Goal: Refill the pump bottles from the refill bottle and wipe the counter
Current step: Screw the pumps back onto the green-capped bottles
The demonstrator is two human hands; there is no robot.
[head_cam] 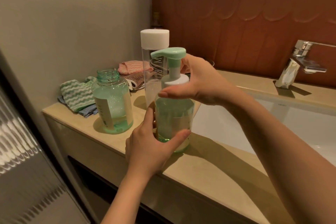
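The lower part of the tall clear bottle (152, 71) was hidden by the pump bottle (173, 116). The sink (309, 123) was cut off at the right edge.

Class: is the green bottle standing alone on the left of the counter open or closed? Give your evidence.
Open. The green bottle shows a bare threaded neck with no pump or cap on it.

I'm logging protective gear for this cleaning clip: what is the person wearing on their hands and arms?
Nothing protective. The left hand and right hand are bare: no gloves, and no rings in view. The left forearm and right forearm are bare too, with no sleeve, watch or bracelet showing up to the frame's edge. The visible nails look short and unpainted.
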